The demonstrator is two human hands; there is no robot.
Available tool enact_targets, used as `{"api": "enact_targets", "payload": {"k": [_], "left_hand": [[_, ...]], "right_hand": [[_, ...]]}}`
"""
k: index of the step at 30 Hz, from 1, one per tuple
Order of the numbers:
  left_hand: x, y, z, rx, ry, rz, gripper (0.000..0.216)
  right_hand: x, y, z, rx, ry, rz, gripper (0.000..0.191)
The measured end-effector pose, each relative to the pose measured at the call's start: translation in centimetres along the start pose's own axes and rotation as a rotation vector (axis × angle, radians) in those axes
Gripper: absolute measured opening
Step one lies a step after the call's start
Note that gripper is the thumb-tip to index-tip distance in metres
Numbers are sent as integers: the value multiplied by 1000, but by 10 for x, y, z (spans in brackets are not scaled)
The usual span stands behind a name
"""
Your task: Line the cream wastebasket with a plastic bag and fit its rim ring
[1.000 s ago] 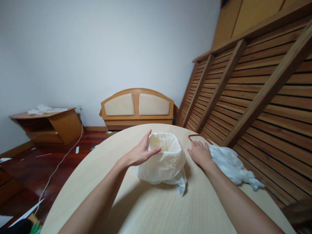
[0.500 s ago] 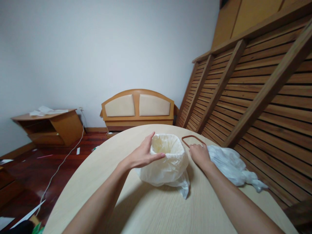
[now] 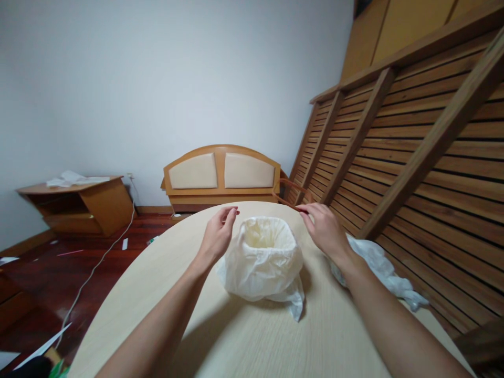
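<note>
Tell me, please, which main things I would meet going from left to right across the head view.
Wooden desk, left hand, white-lined container, right hand, bundled white plastic bag.

A pale wall (image 3: 197,73) rises behind the padded headboard (image 3: 192,171). On my right slants a slatted wooden panel (image 3: 444,194); left, a cabinet (image 3: 106,202) on reddish floor (image 3: 47,278).
</note>
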State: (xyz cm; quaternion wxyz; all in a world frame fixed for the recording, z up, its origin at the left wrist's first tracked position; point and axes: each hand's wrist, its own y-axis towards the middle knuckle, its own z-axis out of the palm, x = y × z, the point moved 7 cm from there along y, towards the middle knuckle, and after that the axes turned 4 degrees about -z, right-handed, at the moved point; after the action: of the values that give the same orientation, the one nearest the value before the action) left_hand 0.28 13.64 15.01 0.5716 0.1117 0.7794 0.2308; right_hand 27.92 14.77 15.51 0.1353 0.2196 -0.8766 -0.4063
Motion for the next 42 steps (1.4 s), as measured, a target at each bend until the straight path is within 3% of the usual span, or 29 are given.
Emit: {"api": "enact_targets", "payload": {"k": [4,8,15,19,23,26,29,33,42], "left_hand": [[-1,-1,-8,-56,-66,-78,51],[-6,-4,-8,-37,-131,-121,52],[-6,-4,-7,-31,-73,-95,42],[-3,-4,-6,-17,-12,-108,40],[-1,-2,-6,-6,47,-98,37],[3,-1,-6,-3,82,-123,35],[5,-1,-4,20,97,-151,35],[4,-2,-3,38,90,-151,33],[5,2,1,152,96,-145,41]], "right_hand": [[48,10,-31,-40,173,-217,24],[83,7,-37,38,300,-353,25],[101,2,-36,75,403,-500,21],[88,4,-34,24,526,-356,15],[44,5,-11,-54,599,108,27],[22,-1,21,41,733,332,38],[20,-7,44,163,850,350,49],[31,-16,58,292,945,307,60],[49,-12,47,345,1004,212,55]]}}
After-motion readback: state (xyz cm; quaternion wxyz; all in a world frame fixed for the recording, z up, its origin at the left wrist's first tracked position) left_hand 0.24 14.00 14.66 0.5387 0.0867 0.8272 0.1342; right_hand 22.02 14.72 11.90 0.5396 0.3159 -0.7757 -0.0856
